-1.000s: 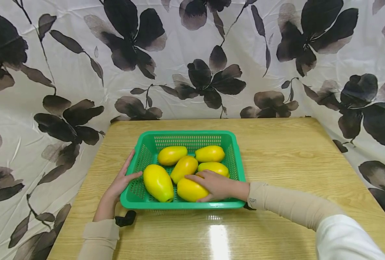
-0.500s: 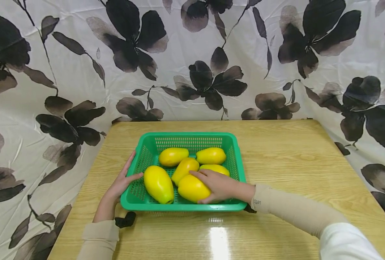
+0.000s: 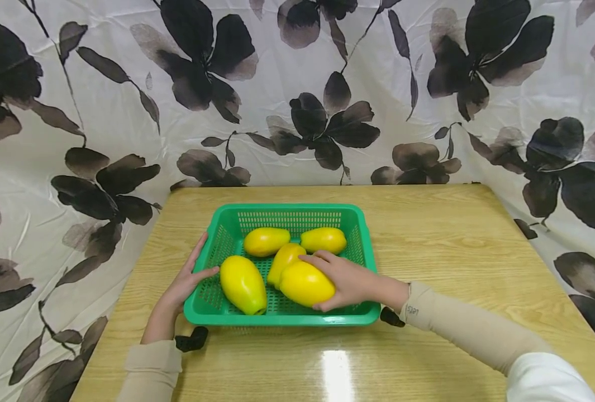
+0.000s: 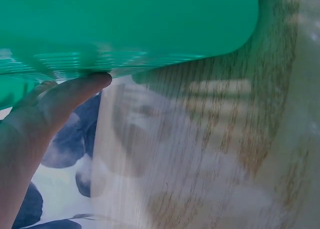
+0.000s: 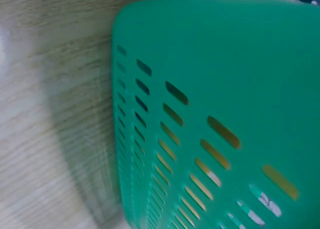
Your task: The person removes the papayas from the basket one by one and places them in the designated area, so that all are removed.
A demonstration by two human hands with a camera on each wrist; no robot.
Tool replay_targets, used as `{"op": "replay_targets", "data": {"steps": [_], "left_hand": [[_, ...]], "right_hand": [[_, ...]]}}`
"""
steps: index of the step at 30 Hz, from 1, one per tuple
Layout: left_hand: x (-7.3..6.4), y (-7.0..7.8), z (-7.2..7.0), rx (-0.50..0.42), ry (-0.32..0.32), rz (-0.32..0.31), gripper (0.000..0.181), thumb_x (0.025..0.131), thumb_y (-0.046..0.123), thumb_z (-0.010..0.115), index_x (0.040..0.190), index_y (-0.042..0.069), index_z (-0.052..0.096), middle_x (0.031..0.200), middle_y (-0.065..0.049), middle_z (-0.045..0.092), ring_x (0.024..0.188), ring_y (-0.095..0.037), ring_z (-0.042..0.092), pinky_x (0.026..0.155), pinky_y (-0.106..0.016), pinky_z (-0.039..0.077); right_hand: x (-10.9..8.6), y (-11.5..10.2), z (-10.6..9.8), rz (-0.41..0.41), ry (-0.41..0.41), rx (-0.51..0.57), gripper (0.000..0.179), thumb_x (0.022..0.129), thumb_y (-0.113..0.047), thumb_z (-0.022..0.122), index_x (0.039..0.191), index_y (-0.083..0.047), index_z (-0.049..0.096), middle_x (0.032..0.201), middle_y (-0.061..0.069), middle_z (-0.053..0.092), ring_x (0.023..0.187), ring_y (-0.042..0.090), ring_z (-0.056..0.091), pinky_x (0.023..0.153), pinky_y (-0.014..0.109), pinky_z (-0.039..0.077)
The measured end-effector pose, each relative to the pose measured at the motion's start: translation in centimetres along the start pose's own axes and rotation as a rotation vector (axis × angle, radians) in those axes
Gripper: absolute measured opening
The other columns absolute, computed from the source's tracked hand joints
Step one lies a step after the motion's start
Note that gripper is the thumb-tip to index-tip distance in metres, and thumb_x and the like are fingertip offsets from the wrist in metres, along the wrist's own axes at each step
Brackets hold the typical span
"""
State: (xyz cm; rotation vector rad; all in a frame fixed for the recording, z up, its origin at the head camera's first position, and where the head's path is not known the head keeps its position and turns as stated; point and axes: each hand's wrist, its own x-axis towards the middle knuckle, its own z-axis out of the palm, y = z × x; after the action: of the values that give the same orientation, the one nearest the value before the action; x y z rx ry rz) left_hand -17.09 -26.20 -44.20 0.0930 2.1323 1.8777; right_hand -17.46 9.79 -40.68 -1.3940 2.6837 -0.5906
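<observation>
A green plastic basket (image 3: 277,320) on the table contains several yellow papayas. My right hand (image 3: 350,281) grips one papaya (image 3: 306,285) at the basket's right front, fingers over its top and thumb low at its side. Just behind it lies another papaya (image 3: 283,262), partly covered. A large papaya (image 3: 243,285) lies at the left front; two more, a left papaya (image 3: 267,242) and a right papaya (image 3: 324,240), lie along the back. My left hand (image 3: 182,285) rests on the basket's left side, fingers straight along the outer wall, thumb reaching over the rim. The right wrist view shows only the basket's outside.
The wooden table (image 3: 438,240) extends to the right of the basket and in front of it. A floral cloth (image 3: 297,72) hangs behind and on both sides. A black wrist mount (image 3: 191,339) sits beneath my left wrist.
My right hand has raised the gripped papaya a little and shifted it right. The papaya behind that hand has become hidden. My left hand stays on the basket.
</observation>
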Motion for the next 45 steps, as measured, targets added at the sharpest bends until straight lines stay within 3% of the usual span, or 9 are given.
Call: {"op": "replay_targets", "data": {"steps": [3, 14, 24, 32, 36, 40, 45], "left_hand": [[0.0, 0.1, -0.1, 0.033, 0.008, 0.011, 0.074, 0.084, 0.021, 0.053, 0.133, 0.044, 0.002, 0.141, 0.0, -0.014, 0.123, -0.037, 0.004, 0.082, -0.051, 0.036], [0.5, 0.8, -0.2, 0.073, 0.028, 0.021, 0.075, 0.083, 0.022, 0.054, 0.132, 0.046, 0.003, 0.141, 0.003, -0.012, 0.125, -0.032, -0.003, 0.089, -0.054, 0.025], [0.1, 0.7, -0.3, 0.034, 0.011, 0.02, 0.075, 0.083, 0.019, 0.054, 0.132, 0.046, 0.003, 0.141, 0.001, -0.012, 0.123, -0.036, 0.008, 0.081, -0.048, 0.038], [0.0, 0.4, -0.2, 0.037, 0.018, 0.023, 0.076, 0.083, 0.019, 0.054, 0.134, 0.043, 0.002, 0.141, 0.001, -0.012, 0.124, -0.034, 0.001, 0.085, -0.053, 0.031], [0.0, 0.4, 0.2, -0.026, -0.003, 0.018, 0.076, 0.085, 0.012, 0.051, 0.135, 0.039, 0.001, 0.141, 0.001, -0.013, 0.124, -0.035, 0.006, 0.083, -0.052, 0.034], [-0.4, 1.2, 0.7, -0.078, -0.015, 0.018, 0.076, 0.086, 0.005, 0.047, 0.136, 0.035, -0.001, 0.141, -0.001, -0.014, 0.123, -0.037, 0.01, 0.08, -0.052, 0.036], [-1.1, 2.5, 1.3, -0.037, -0.006, 0.021, 0.075, 0.085, 0.005, 0.047, 0.137, 0.029, -0.002, 0.141, -0.003, -0.015, 0.123, -0.037, 0.004, 0.084, -0.054, 0.031]], "right_hand": [[0.0, 0.1, -0.4, -0.011, 0.03, 0.032, 0.086, 0.063, -0.054, 0.06, 0.134, -0.02, 0.024, 0.113, 0.0, 0.038, 0.085, 0.007, 0.044, 0.069, 0.024, 0.042], [0.3, 0.5, -2.0, -0.029, 0.114, 0.098, 0.084, 0.059, -0.047, 0.065, 0.13, -0.019, 0.031, 0.111, -0.003, 0.037, 0.086, 0.007, 0.044, 0.069, 0.025, 0.042], [-0.2, 0.8, -4.1, -0.022, 0.17, 0.13, 0.084, 0.06, -0.046, 0.067, 0.13, -0.017, 0.031, 0.121, -0.005, 0.04, 0.101, 0.009, 0.042, 0.076, 0.03, 0.042], [-1.5, 1.4, -5.6, 0.066, 0.171, 0.141, 0.086, 0.061, -0.047, 0.067, 0.132, -0.023, 0.026, 0.123, -0.005, 0.04, 0.103, 0.011, 0.042, 0.074, 0.032, 0.042], [-2.4, 2.0, -5.9, 0.111, 0.172, 0.191, 0.087, 0.061, -0.046, 0.068, 0.133, -0.022, 0.025, 0.122, -0.006, 0.04, 0.097, 0.012, 0.046, 0.072, 0.03, 0.042], [-3.2, 2.9, -6.5, 0.14, 0.198, 0.218, 0.087, 0.061, -0.042, 0.07, 0.133, -0.021, 0.025, 0.122, -0.002, 0.041, 0.095, 0.015, 0.047, 0.071, 0.033, 0.043], [-4.0, 4.2, -7.6, 0.18, 0.26, 0.159, 0.086, 0.061, -0.036, 0.071, 0.132, -0.017, 0.027, 0.122, 0.004, 0.043, 0.096, 0.02, 0.047, 0.071, 0.038, 0.042]]}}
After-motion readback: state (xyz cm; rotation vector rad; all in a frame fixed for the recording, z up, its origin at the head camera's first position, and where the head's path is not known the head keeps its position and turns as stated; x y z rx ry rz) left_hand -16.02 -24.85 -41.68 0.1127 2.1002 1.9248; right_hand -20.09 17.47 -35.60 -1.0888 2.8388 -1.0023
